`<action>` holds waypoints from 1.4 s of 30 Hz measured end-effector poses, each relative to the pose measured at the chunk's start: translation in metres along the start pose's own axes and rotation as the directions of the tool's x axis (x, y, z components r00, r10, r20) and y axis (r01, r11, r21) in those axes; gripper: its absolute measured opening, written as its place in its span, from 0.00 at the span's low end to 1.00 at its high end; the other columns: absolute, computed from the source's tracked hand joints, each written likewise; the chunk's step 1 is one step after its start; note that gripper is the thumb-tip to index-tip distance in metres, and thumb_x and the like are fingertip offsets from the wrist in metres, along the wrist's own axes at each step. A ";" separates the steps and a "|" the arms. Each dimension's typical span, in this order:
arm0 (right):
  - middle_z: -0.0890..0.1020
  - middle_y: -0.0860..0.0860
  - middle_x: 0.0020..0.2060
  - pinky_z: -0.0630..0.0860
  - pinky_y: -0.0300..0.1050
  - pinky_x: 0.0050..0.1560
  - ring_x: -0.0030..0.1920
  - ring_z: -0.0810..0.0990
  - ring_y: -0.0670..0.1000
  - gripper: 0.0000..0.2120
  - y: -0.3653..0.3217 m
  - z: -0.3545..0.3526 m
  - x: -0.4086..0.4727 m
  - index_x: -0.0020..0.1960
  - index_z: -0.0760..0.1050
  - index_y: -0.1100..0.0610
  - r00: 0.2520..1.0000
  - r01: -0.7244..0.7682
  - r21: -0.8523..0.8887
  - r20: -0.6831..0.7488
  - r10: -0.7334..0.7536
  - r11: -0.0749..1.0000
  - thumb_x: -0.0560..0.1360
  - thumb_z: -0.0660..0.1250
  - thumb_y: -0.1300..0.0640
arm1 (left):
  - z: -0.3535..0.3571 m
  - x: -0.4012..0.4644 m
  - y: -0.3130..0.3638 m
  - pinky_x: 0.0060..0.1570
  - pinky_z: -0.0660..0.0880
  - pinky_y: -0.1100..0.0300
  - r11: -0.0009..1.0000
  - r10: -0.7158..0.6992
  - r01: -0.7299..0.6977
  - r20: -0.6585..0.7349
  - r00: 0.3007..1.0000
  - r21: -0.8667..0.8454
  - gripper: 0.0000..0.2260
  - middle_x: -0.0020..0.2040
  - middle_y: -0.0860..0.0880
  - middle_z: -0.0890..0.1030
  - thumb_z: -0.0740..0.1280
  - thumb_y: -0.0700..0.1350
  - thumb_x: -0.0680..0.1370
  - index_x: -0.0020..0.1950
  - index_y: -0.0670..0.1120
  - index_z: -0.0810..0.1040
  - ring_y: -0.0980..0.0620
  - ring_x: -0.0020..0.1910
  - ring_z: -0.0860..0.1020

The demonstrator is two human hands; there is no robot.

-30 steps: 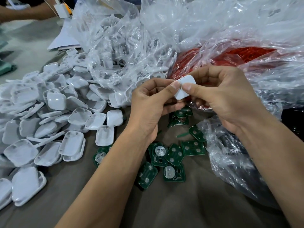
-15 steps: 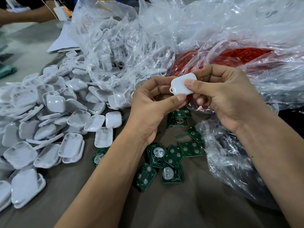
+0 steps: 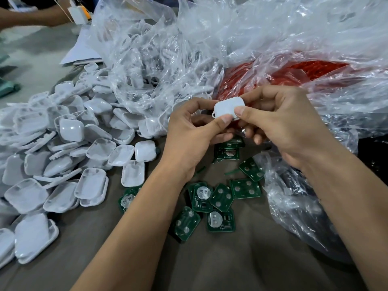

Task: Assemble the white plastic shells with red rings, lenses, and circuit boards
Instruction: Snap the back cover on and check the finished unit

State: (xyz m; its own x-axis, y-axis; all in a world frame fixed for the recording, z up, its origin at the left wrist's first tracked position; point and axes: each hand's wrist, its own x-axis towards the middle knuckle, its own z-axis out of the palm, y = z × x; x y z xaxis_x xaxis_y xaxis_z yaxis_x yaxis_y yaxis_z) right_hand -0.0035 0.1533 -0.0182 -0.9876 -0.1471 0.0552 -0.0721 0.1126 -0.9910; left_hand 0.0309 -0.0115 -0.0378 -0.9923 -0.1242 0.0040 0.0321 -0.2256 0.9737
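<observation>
Both hands hold one small white plastic shell (image 3: pixel 228 107) in front of me, above the table. My left hand (image 3: pixel 195 135) pinches its lower edge with the thumb, fingers curled behind. My right hand (image 3: pixel 281 124) pinches its right side between thumb and forefinger. The shell's smooth outer face points at me, with a small loop at its lower left corner. Several green circuit boards (image 3: pixel 220 198) lie on the table under my hands. Red rings (image 3: pixel 294 72) fill a clear bag behind the hands.
A big heap of white shells (image 3: pixel 63 148) covers the table on the left. A clear bag of white parts (image 3: pixel 151 66) sits behind it. Crumpled plastic bags (image 3: pixel 294 206) lie at the right. Another person's arm (image 3: pixel 31 16) rests at the far left.
The shell has turned in my fingers from standing on edge to lying flatter, its loop corner now at the lower left. My left thumb has shifted to its lower edge.
</observation>
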 end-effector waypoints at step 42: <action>0.83 0.44 0.46 0.77 0.33 0.42 0.40 0.81 0.42 0.09 0.002 0.002 -0.005 0.57 0.86 0.47 0.944 0.318 -0.481 0.084 -0.318 0.817 0.77 0.75 0.51 | -0.010 0.007 0.014 0.25 0.74 0.69 0.955 -0.277 0.281 0.050 0.959 -0.097 0.03 0.33 0.47 0.82 0.72 0.39 0.78 0.44 0.41 0.81 0.57 0.27 0.78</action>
State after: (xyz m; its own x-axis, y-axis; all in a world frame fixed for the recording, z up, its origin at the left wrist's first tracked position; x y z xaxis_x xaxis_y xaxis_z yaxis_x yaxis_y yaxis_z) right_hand 0.0016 0.1520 -0.0205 -0.8978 -0.2574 0.3573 -0.4403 0.5180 -0.7333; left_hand 0.0259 -0.0257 -0.0263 -0.9669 -0.0082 -0.2549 -0.2366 -0.3441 0.9086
